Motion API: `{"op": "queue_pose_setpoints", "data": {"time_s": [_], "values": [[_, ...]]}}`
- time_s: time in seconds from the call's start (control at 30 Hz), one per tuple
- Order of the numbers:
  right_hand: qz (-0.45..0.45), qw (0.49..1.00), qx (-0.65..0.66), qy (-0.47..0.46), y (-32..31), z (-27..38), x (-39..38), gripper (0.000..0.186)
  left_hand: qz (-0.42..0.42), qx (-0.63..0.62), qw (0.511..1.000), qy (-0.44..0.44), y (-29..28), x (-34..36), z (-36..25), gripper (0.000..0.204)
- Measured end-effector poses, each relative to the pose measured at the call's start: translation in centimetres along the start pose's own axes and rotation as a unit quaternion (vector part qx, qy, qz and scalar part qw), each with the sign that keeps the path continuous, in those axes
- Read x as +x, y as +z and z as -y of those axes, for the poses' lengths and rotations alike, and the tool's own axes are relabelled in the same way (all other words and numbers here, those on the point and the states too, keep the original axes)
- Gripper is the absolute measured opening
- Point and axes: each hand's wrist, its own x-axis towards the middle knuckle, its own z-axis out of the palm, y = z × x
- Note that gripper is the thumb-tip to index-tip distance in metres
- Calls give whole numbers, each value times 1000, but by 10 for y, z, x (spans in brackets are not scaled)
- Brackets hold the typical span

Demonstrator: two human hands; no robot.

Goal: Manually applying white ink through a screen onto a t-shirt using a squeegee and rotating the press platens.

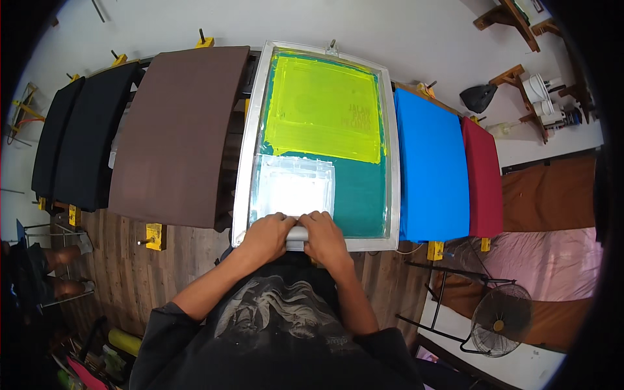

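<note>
A silver-framed printing screen (392, 195) lies in front of me, its mesh mostly dark green (361, 195). A yellow-green taped block (318, 104) fills its far part, and a patch of white ink (296, 185) lies at the near left. My left hand (266, 235) and my right hand (323, 238) are side by side at the screen's near edge, just below the white patch. Both have their fingers closed around a squeegee (297, 234), whose grey handle shows between them. The squeegee's blade is hidden from view.
Fabric-covered boards flank the screen: brown (179, 130) and black (94, 140) to the left, blue (432, 169) and dark red (482, 179) to the right. Yellow clamps (155, 236) jut from the boards. A fan (500, 320) stands at lower right; part of another person (65, 268) shows at far left.
</note>
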Motion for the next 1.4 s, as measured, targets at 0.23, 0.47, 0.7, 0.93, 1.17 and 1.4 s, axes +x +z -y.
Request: {"op": "queue_pose_setpoints", "data": {"time_s": [0.23,0.47,0.7,0.93,1.17,1.4], "values": [[41,998,-51,8,-37,-14,57,28,44,21,998,-29,-37,62,8,26],[79,995,-60,8,-43,-41,127,35,49,49,997,-45,-50,123,36,34],[101,991,-71,47,-38,-31,119,35,34,85,995,-34,-30,112,41,28],[0,997,-71,4,-23,-32,94,24,-71,52,996,-21,-10,89,35,34],[65,996,-55,24,-39,-36,119,28,-25,66,996,-53,-27,109,36,32],[122,991,-59,15,-42,-37,135,29,-24,52,992,-111,-32,112,35,27]]}}
